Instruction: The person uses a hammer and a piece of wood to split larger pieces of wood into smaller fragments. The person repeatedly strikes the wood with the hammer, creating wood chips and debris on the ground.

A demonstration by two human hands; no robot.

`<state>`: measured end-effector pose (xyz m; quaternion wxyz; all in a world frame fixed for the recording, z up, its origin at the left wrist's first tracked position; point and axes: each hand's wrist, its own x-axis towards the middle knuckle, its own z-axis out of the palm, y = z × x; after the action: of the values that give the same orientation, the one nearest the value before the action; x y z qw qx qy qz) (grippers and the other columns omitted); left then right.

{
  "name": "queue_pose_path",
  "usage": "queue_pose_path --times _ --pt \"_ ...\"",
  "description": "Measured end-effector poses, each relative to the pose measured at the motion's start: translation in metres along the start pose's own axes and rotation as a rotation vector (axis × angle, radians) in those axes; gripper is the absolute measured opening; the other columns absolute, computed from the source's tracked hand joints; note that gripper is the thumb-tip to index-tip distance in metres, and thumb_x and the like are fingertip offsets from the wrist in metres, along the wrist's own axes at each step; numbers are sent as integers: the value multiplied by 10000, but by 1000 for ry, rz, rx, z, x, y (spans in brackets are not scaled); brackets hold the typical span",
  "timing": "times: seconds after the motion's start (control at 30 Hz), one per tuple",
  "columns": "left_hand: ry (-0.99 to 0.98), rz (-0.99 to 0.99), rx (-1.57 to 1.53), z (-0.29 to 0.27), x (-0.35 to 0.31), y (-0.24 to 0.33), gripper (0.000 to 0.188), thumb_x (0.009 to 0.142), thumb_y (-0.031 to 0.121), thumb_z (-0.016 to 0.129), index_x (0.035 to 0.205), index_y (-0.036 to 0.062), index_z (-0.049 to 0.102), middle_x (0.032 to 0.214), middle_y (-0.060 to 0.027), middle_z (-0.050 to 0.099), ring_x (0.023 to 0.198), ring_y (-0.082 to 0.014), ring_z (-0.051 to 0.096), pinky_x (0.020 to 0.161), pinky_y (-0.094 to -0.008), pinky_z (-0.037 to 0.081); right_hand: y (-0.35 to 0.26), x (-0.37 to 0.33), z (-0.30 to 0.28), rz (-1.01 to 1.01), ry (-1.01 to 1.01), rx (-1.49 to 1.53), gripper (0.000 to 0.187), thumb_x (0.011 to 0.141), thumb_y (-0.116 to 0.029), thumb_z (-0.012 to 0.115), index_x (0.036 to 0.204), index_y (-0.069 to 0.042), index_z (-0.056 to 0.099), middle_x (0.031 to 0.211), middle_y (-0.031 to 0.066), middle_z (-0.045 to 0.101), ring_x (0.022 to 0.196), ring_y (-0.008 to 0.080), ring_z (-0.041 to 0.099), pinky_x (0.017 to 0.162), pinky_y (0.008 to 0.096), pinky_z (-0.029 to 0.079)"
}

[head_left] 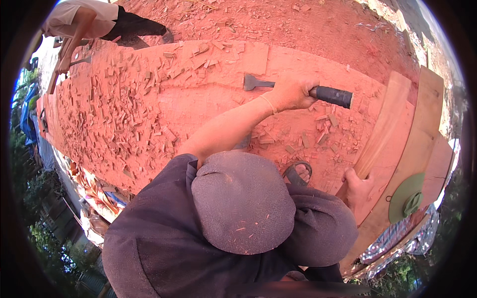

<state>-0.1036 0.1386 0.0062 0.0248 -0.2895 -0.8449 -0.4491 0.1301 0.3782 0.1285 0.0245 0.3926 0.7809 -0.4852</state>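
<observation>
My left hand (294, 93) reaches forward past my left knee, its fingers closed round a chisel-like tool (334, 96) with a flared flat metal blade and a black-wrapped handle. The blade points left above the ground and the handle end sticks out to the right. At the right, my right hand (358, 187) closes on the near end of a long wooden plank (381, 124). This plank slants away toward the far right. Part of my right forearm is hidden behind my dark-trousered knee.
Reddish wood chips (119, 107) litter the ground. My sandalled foot (299, 173) stands between knees and plank. Wider boards (425, 114) lie at the right, bearing a green round object (407, 198). Far left, another person (89, 22) bends over a piece of wood, holding a bladed tool.
</observation>
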Motion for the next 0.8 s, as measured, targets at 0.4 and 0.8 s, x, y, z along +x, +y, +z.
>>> queue_pose_path --times 0.4,0.8 --pt "-72 -7 32 -3 -12 2 200 744 244 776 732 155 597 652 -91 606 640 -350 651 548 -450 479 -52 -3 66 -60 -146 -158 253 822 30 664 1060 24 579 810 86 613 673 161 592 613 323 517" --pt "-63 53 38 2 -8 -8 167 737 206 751 745 137 600 652 -102 608 629 -353 647 541 -449 481 -121 18 8 -295 348 992 115 925 -55 615 994 -10 535 900 82 599 849 178 589 802 376 531"
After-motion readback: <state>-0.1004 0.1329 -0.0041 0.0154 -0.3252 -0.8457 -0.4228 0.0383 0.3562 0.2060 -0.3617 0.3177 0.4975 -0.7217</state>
